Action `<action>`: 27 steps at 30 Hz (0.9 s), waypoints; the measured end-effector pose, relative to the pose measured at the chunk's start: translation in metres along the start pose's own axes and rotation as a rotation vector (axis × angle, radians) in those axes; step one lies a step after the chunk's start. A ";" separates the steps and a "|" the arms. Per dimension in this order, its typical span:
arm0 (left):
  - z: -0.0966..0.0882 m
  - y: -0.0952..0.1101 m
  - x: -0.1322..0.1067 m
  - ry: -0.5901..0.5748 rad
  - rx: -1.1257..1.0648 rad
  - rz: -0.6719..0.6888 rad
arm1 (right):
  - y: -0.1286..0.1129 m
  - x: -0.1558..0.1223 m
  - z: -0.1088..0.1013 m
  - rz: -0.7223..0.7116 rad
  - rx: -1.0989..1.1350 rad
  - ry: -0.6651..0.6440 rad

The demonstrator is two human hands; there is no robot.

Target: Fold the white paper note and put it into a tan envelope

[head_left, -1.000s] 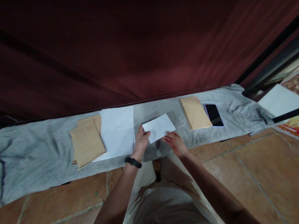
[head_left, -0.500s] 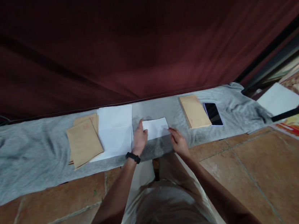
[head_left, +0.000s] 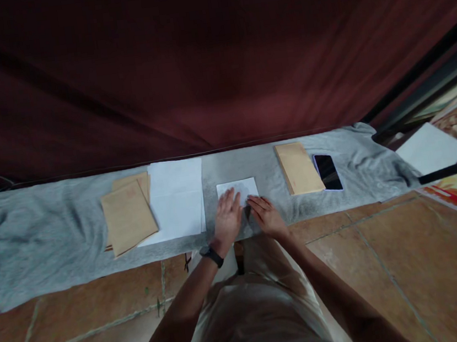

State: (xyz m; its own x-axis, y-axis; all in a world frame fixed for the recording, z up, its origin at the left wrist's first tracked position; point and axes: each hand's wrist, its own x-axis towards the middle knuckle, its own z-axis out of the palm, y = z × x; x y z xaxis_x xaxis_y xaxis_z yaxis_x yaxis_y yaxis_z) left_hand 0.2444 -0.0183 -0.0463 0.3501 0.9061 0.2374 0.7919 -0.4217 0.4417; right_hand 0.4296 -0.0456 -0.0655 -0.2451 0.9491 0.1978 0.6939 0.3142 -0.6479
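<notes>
White paper rectangle (head_left: 236, 185) flat on plush gray cloth (head_left: 238, 163); hands (head_left: 227, 220) unclenched, touching it.

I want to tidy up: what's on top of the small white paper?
The left hand and right hand rest partly on the small white paper; its surface beneath them is hidden.

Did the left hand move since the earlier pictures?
Yes: the left hand has moved right, farther from the large white sheets, and now lies on the small white paper.
</notes>
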 end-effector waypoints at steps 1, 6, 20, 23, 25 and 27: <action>0.004 0.005 -0.005 -0.058 0.019 0.049 | 0.001 0.002 0.000 0.005 0.002 0.004; 0.014 0.019 -0.018 -0.182 0.124 0.094 | 0.009 0.012 0.002 0.015 -0.011 -0.002; 0.011 0.012 -0.022 -0.201 0.158 0.154 | 0.030 0.051 -0.008 0.027 -0.111 0.014; 0.011 0.012 -0.022 -0.203 0.152 0.151 | 0.035 0.058 -0.011 0.039 -0.096 0.027; 0.010 0.012 -0.023 -0.204 0.154 0.149 | 0.036 0.061 -0.012 0.048 -0.077 0.043; 0.010 0.012 -0.024 -0.204 0.159 0.150 | 0.035 0.060 -0.013 0.053 -0.067 0.059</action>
State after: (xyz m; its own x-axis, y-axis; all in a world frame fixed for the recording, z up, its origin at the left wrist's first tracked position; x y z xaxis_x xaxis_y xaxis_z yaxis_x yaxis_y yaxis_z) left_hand 0.2507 -0.0444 -0.0555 0.5495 0.8290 0.1037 0.7868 -0.5552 0.2698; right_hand 0.4478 0.0229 -0.0666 -0.1682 0.9634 0.2089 0.7489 0.2627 -0.6084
